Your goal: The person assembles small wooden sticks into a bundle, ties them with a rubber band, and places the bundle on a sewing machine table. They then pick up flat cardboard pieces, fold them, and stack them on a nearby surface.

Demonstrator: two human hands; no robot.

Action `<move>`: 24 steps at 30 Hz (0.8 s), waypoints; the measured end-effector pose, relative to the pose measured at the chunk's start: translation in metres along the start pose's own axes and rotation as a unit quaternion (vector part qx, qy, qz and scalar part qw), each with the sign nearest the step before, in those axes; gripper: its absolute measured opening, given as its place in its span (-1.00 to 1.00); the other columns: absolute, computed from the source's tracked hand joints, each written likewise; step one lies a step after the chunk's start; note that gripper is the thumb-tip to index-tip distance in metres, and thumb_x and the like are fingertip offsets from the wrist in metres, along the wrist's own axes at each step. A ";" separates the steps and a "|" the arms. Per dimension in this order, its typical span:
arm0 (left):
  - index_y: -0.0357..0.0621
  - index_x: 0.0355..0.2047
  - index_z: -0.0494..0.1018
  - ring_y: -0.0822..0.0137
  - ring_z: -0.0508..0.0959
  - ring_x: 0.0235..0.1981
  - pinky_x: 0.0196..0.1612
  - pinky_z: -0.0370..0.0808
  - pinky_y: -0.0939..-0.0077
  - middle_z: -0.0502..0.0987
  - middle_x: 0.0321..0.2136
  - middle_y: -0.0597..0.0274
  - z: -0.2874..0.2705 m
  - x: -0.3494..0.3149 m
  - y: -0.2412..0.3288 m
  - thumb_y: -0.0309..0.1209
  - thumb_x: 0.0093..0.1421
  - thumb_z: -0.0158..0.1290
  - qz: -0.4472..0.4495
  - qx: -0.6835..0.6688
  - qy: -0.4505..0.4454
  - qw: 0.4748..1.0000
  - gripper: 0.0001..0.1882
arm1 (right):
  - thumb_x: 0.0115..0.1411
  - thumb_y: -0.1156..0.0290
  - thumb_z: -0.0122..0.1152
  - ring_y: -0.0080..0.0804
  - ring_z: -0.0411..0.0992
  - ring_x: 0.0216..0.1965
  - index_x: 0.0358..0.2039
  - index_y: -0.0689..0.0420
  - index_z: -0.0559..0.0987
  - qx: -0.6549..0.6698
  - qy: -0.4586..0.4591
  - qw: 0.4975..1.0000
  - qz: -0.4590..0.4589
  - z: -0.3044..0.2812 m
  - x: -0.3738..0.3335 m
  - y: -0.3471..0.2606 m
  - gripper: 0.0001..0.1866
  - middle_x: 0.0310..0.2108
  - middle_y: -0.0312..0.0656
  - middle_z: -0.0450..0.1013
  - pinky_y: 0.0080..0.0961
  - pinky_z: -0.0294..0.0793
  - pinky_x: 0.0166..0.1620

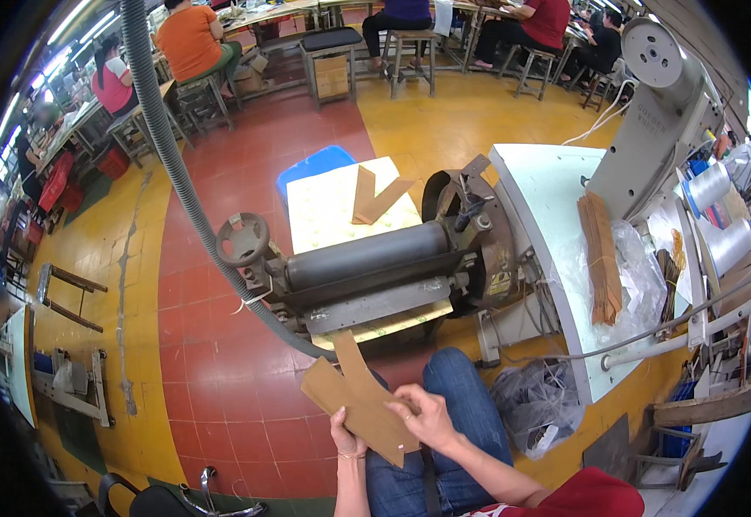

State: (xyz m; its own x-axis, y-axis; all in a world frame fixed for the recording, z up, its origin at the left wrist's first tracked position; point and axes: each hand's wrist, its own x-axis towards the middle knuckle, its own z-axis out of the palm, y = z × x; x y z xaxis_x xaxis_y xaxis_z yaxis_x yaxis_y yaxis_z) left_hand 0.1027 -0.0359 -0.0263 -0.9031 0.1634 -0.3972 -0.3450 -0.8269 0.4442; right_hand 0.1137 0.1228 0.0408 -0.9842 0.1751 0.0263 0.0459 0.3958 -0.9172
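Note:
Over my lap I hold several flat brown strips (354,401), perhaps leather, fanned out so that one end splits in two. My left hand (347,437) grips their lower left edge between thumb and fingers. On the right side, the bent fingers of my right hand (427,420) pinch the edge of the strips; the fingertips partly hide what they touch. Just beyond stands a roller machine (367,258) with a dark cylinder and a metal plate in front. Behind its roller, two similar brown pieces (380,198) lie in a V on a pale yellow sheet (315,215).
A handwheel (243,239) and a grey corrugated hose (173,155) flank the machine's left. To the right, a pale table (548,185) bears a bundle of brown strips (598,258), plastic bags and a grey machine (651,121). Several people sit at far benches. A plastic bag (539,405) lies beside my knee.

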 end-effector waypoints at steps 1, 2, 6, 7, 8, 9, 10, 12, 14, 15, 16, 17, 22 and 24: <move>-0.18 0.16 0.20 0.18 0.50 -0.12 -0.05 0.50 0.15 0.47 -0.16 0.08 0.000 -0.001 0.002 -0.19 0.08 0.03 -0.007 -0.008 -0.026 1.000 -0.35 | 0.10 0.36 0.31 -0.25 0.57 -0.38 -0.28 0.19 0.51 0.012 0.007 1.000 -0.010 -0.002 0.006 0.005 -0.76 -0.43 -0.12 0.53 -0.45 0.50 -0.37; -0.16 0.20 0.16 0.18 0.49 -0.12 -0.05 0.51 0.11 0.46 -0.17 0.07 0.000 -0.002 0.004 -0.19 0.06 0.03 -0.010 -0.023 -0.048 0.999 -0.30 | 0.13 0.38 0.27 -0.27 0.58 -0.36 -0.28 0.20 0.50 0.025 0.026 0.999 -0.013 -0.003 0.018 0.012 -0.79 -0.43 -0.11 0.54 -0.45 0.50 -0.37; -0.12 0.22 0.14 0.19 0.49 -0.18 -0.10 0.52 0.07 0.44 -0.20 0.07 -0.006 -0.009 0.006 -0.16 0.02 0.04 -0.037 -0.011 -0.017 0.999 -0.24 | 0.19 0.39 0.24 -0.66 0.45 -0.53 -0.18 0.18 0.43 0.212 0.069 0.957 0.187 -0.003 0.053 0.052 -0.75 -0.43 -0.24 0.55 -0.69 0.37 -0.55; -0.12 0.23 0.13 0.19 0.49 -0.18 -0.09 0.52 0.08 0.43 -0.20 0.07 -0.007 -0.010 0.006 -0.15 0.01 0.04 -0.043 -0.013 -0.014 0.999 -0.24 | 0.19 0.38 0.23 -0.71 0.42 -0.56 -0.17 0.17 0.42 0.235 0.063 0.934 0.262 -0.004 0.054 0.059 -0.74 -0.45 -0.24 0.55 -0.74 0.31 -0.62; -0.12 0.23 0.13 0.19 0.49 -0.18 -0.08 0.52 0.09 0.43 -0.20 0.08 -0.009 -0.012 0.006 -0.15 0.01 0.04 -0.049 -0.007 -0.008 0.999 -0.23 | 0.20 0.37 0.22 -0.74 0.37 -0.64 -0.18 0.16 0.43 0.251 0.102 0.926 0.264 0.000 0.053 0.063 -0.76 -0.48 -0.27 0.54 -0.76 0.18 -0.73; -0.12 0.23 0.13 0.19 0.49 -0.20 -0.09 0.52 0.09 0.43 -0.21 0.09 -0.010 -0.014 0.005 -0.14 0.01 0.04 -0.049 -0.002 0.000 0.999 -0.23 | 0.21 0.36 0.22 -0.74 0.35 -0.65 -0.17 0.17 0.43 0.240 0.098 0.919 0.297 -0.002 0.052 0.065 -0.75 -0.48 -0.28 0.54 -0.76 0.15 -0.74; -0.13 0.23 0.14 0.20 0.49 -0.21 -0.10 0.53 0.10 0.43 -0.22 0.11 -0.011 -0.014 0.004 -0.13 0.01 0.04 -0.051 0.009 0.010 0.999 -0.23 | 0.21 0.36 0.22 -0.75 0.36 -0.64 -0.17 0.17 0.43 0.240 0.096 0.921 0.292 0.000 0.053 0.065 -0.75 -0.47 -0.28 0.54 -0.76 0.16 -0.73; -0.13 0.23 0.14 0.20 0.49 -0.22 -0.10 0.53 0.09 0.43 -0.22 0.12 -0.013 -0.015 0.002 -0.12 0.01 0.04 -0.060 0.022 0.020 0.998 -0.22 | 0.21 0.36 0.22 -0.76 0.36 -0.61 -0.16 0.18 0.43 0.258 0.110 0.919 0.279 0.001 0.062 0.060 -0.74 -0.46 -0.29 0.52 -0.77 0.15 -0.71; -0.12 0.24 0.13 0.20 0.49 -0.21 -0.09 0.52 0.07 0.44 -0.21 0.11 -0.013 -0.013 0.002 -0.12 0.01 0.04 -0.072 0.027 0.014 0.997 -0.21 | 0.20 0.35 0.22 -0.74 0.34 -0.63 -0.10 0.19 0.41 0.268 0.109 0.916 0.279 0.001 0.084 0.055 -0.69 -0.48 -0.33 0.49 -0.77 0.15 -0.70; -0.12 0.24 0.13 0.19 0.50 -0.20 -0.09 0.52 0.06 0.44 -0.21 0.11 -0.013 -0.012 0.002 -0.12 0.01 0.04 -0.076 0.033 0.010 0.997 -0.21 | 0.21 0.30 0.22 -0.72 0.38 -0.53 0.06 0.20 0.29 0.268 0.101 0.920 0.268 0.000 0.096 0.054 -0.51 -0.39 -0.27 0.50 -0.76 0.26 -0.58; -0.13 0.24 0.12 0.19 0.50 -0.19 -0.08 0.51 0.06 0.44 -0.21 0.10 -0.012 -0.011 0.002 -0.12 0.01 0.04 -0.080 0.039 0.005 0.996 -0.21 | 0.19 0.30 0.24 -0.68 0.37 -0.44 0.13 0.21 0.19 0.313 0.134 0.906 0.250 0.004 0.103 0.054 -0.40 -0.28 -0.18 0.47 -0.72 0.29 -0.48; -0.13 0.24 0.12 0.19 0.50 -0.18 -0.08 0.51 0.05 0.45 -0.20 0.09 -0.012 -0.010 0.003 -0.12 0.01 0.04 -0.085 0.047 -0.010 0.995 -0.21 | 0.18 0.29 0.26 -0.65 0.37 -0.34 0.20 0.23 0.09 0.377 0.162 0.891 0.193 0.008 0.106 0.055 -0.29 -0.17 -0.10 0.45 -0.69 0.32 -0.39; -0.19 0.22 0.14 0.12 0.50 -0.09 -0.02 0.48 0.10 0.46 -0.12 0.00 -0.014 -0.009 0.002 -0.17 0.05 0.03 -0.083 -0.005 -0.021 0.996 -0.27 | 0.20 0.15 0.23 -0.54 0.33 0.00 0.22 0.04 0.14 0.300 0.075 0.874 0.375 0.019 0.029 0.071 -0.32 0.05 -0.20 0.33 -0.49 0.33 -0.05; -0.19 0.19 0.17 0.14 0.50 -0.09 -0.01 0.48 0.08 0.46 -0.12 0.02 -0.017 -0.008 -0.001 -0.14 0.06 0.02 -0.081 0.004 -0.002 0.997 -0.29 | 0.18 0.19 0.25 -0.59 0.38 -0.12 0.11 0.06 0.33 0.277 -0.044 0.881 0.380 0.018 -0.003 0.072 -0.47 -0.10 -0.28 0.43 -0.54 0.37 -0.12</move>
State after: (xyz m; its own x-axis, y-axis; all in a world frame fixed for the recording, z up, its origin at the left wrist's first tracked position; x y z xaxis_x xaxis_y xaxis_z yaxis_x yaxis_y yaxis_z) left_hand 0.1144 -0.0455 -0.0376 -0.8364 0.2966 -0.4610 -0.4884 -0.7851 0.3810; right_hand 0.1174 0.1347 -0.0328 -0.7155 0.1202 -0.6882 0.6313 -0.3106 -0.7107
